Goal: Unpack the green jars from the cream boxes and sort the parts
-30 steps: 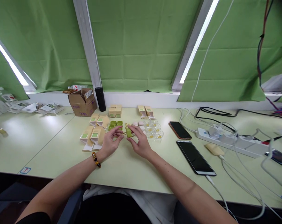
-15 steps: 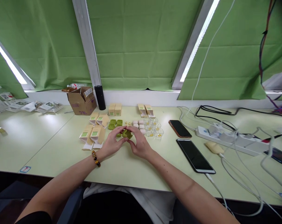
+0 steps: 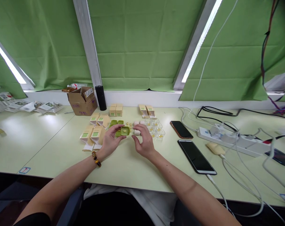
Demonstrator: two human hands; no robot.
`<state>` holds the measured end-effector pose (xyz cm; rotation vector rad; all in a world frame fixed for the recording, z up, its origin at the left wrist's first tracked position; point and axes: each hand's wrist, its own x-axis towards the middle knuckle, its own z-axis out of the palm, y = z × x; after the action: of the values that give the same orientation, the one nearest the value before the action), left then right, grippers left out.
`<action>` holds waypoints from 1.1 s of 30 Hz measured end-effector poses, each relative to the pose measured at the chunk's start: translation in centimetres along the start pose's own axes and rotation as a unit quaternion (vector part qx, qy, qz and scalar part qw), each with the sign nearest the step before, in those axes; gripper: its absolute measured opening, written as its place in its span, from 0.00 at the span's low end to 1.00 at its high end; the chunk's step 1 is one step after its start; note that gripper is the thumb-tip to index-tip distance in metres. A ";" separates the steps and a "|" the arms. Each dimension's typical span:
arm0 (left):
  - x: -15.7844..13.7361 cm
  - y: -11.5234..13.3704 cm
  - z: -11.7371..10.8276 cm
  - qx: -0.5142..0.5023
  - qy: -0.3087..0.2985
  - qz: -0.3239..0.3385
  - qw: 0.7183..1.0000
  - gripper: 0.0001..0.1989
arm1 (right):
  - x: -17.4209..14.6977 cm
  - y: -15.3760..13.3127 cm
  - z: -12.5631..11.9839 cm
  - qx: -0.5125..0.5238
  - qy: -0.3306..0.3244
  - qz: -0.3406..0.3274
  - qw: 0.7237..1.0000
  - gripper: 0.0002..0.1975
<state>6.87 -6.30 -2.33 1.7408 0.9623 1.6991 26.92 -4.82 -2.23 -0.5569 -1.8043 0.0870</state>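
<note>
Between the thumb and fingers of my left hand (image 3: 111, 139) is a small green square tray (image 3: 125, 131), its inside facing me, with a pale spot in the middle. My right hand (image 3: 143, 141) is just to the right of it, thumb and fingers apart, holding nothing. More green trays (image 3: 113, 122) sit behind my left fingers, partly hidden. Small yellowish pieces (image 3: 130, 125) lie between the hands. Beyond my right fingers are several whitish round-edged pieces (image 3: 137, 132) and clear plastic cups (image 3: 160, 134) with yellow spots inside.
Open beige cartons (image 3: 98, 135) stand left of my left hand, closed ones (image 3: 116, 110) behind. A brown cardboard box (image 3: 83, 102) and black cylinder (image 3: 101, 98) are at the back. Two phones (image 3: 197, 157) and a white power strip (image 3: 234, 141) with tangled cables lie on the right.
My right hand has let go of the green tray and moved slightly right. The tray, now in my left hand alone, has turned so its inside faces me.
</note>
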 end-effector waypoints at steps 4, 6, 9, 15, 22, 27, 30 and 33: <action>-0.3 0.5 -0.2 0.074 -0.004 0.055 0.996 0.23 | 0.2 -0.3 -0.2 -0.032 0.041 -0.005 0.999 0.12; -0.4 1.0 -0.3 0.138 -0.016 0.100 0.985 0.22 | 0.2 -0.5 -0.2 -0.050 0.050 -0.022 0.997 0.11; -0.5 1.6 -0.4 0.211 -0.037 0.178 0.960 0.20 | 0.2 -0.6 -0.2 -0.085 0.043 -0.066 0.993 0.10; -0.5 1.3 -0.4 0.265 -0.051 0.245 0.931 0.20 | 0.1 -1.0 0.1 -0.152 0.001 -0.081 0.985 0.09; -0.8 1.0 -0.5 0.286 -0.057 0.284 0.914 0.23 | 0.2 -1.5 0.3 -0.193 0.010 -0.086 0.977 0.09; -0.8 0.8 -0.5 0.303 -0.057 0.283 0.908 0.23 | 0.3 -1.5 0.4 -0.195 0.016 -0.098 0.976 0.09; -0.9 0.7 -0.5 0.306 -0.057 0.278 0.909 0.22 | 0.3 -1.3 0.4 -0.192 0.005 -0.091 0.977 0.09; -0.9 0.8 -0.4 0.306 -0.053 0.264 0.913 0.21 | 0.2 -1.2 0.5 -0.178 -0.005 -0.085 0.980 0.10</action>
<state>6.56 -7.55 -2.20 2.6765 1.1219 1.6819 26.04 -5.67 -1.78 -0.6495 -1.8809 -0.3576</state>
